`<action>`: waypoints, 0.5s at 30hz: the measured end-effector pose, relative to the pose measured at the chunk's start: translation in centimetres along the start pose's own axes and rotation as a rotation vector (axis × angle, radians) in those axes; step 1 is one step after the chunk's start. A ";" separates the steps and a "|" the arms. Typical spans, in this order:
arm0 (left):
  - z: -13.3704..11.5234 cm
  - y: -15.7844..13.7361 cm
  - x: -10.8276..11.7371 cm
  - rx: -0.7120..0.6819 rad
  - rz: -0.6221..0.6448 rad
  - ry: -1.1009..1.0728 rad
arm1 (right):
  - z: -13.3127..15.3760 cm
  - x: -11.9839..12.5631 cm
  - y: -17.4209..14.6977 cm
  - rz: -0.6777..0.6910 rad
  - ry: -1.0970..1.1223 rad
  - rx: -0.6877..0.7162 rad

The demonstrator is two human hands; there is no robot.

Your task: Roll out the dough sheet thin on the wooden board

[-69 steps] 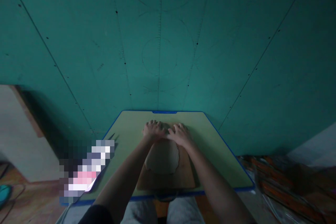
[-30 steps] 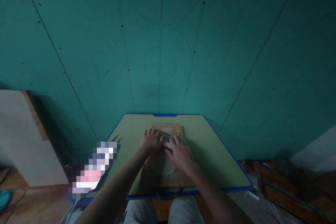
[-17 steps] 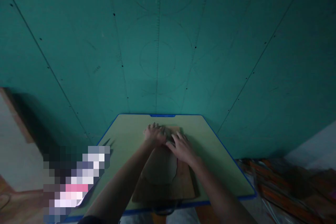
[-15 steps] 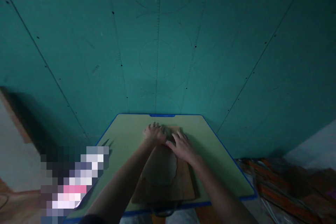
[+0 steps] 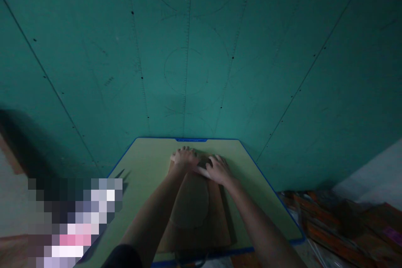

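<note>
A pale rolling pin [image 5: 202, 171] lies slantwise across the far part of a flat sheet of dough [image 5: 191, 203]. My left hand [image 5: 186, 159] is closed over the pin's left part, fingers over its far side. Around the right part curls my right hand [image 5: 219, 169], thumb toward the left one. Between the two hands a short stretch of the pin shows; the rest is mostly covered. The dough is thin and rounded at its near end, resting on a wooden board [image 5: 218, 228]. My left forearm hides part of the dough's left edge.
The board sits on a pale yellow-green tabletop [image 5: 251, 201] with blue edging. Its far side stands close to a green wall [image 5: 194, 71] with pencil marks. A pixelated patch [image 5: 78, 226] covers something on the left, with a dark pointed tip beyond it. Orange-brown stacked material [image 5: 333, 222] lies at lower right.
My right hand has shifted, its thumb drawn back, and the pin now shows between the hands. The dough's right edge looks smoother. The view has tilted slightly.
</note>
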State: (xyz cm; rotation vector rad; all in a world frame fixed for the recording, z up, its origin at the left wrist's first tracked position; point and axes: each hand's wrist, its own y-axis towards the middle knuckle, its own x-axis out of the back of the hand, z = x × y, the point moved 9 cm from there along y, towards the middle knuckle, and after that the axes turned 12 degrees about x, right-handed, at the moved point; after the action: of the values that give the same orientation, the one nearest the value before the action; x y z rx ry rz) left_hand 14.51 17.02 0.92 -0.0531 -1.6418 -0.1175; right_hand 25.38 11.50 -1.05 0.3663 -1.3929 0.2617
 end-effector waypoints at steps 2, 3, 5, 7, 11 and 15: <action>0.0 0.3 -0.1 0.019 0.007 -0.002 | -0.7 0.0 0.1 0.002 0.038 -0.057; 0.0 0.5 -0.1 0.025 0.013 -0.002 | -1.0 0.0 0.2 0.003 0.056 -0.085; -0.1 0.7 -0.3 0.028 0.029 -0.002 | -1.5 0.2 0.3 -0.015 0.077 -0.132; -0.3 1.0 -0.5 0.019 0.044 0.000 | -2.1 0.4 0.3 -0.034 0.084 -0.182; -0.6 1.3 -0.7 0.003 0.062 0.003 | -3.2 0.6 0.3 -0.065 0.097 -0.270; -0.7 1.7 -0.9 0.014 0.093 0.005 | -3.4 0.9 0.4 -0.096 0.102 -0.279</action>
State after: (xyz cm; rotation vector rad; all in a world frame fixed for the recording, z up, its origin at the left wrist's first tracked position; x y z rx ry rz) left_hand 15.40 18.62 0.15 -0.1178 -1.6324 -0.0352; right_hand 28.49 13.20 -0.59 0.1848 -1.2865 0.0051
